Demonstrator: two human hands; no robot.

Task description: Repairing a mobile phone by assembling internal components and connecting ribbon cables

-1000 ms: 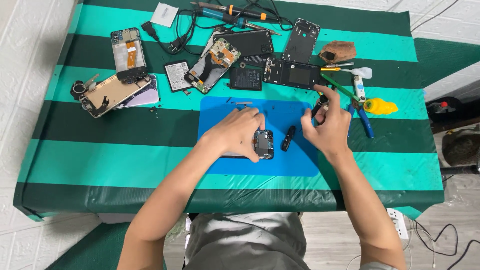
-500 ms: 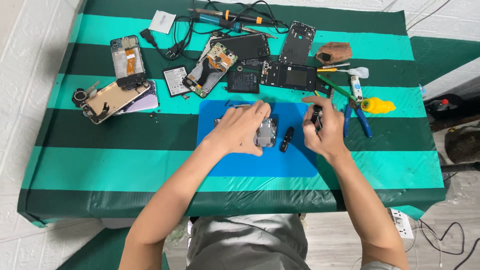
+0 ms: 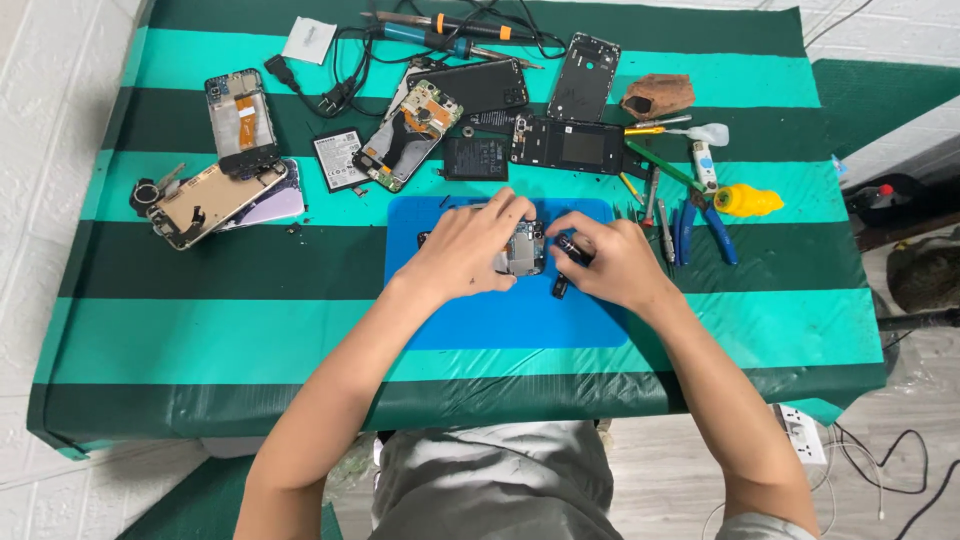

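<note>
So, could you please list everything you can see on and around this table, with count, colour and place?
table cover: one, green and teal stripes, over the whole table
work mat: one, blue, centre
phone part: one, grey and black, on the mat under both hands
opened phones: several, dark and gold, left and far side
batteries: two, black, far of the mat
soldering iron: one, blue and orange, far edge
cables: a tangle, black, far left
hand tools: several, blue and green, right of the mat
small bottle: one, yellow, right
power strip: one, white, floor at right
left hand: on the phone part
right hand: holding a small dark tool
</note>
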